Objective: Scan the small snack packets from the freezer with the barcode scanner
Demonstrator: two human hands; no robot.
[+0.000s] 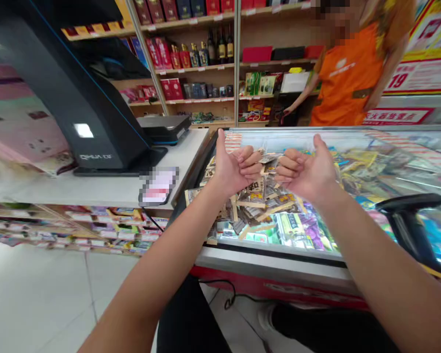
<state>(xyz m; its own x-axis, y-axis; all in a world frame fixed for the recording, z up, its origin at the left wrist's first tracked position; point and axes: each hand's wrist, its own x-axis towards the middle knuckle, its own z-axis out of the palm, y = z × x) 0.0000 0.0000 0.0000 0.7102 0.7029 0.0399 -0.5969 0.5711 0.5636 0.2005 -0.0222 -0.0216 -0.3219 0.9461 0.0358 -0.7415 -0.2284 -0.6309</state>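
Both hands are raised over a glass-topped chest (pixel 264 251) full of packaged goods. My left hand (pixel 235 169) has its fingers curled into a fist with the thumb pointing up, and nothing shows in it. Facing it, my right hand (pixel 306 171) makes the same thumb-up fist, also with nothing visible inside. A gap separates the two fists. Below and between them lie several brown snack packets (pixel 255 193). Right of my right forearm, a black handheld scanner (pixel 407 225) rests on the chest.
A white counter (pixel 106 191) at left holds a dark checkout terminal (pixel 106 127), a flat scale (pixel 165 128) and a phone (pixel 159 186). Shelves (pixel 198 68) of boxes and bottles stand behind. A person in an orange vest (pixel 349 73) stands across the chest. A black cable (pixel 231 296) hangs near my legs.
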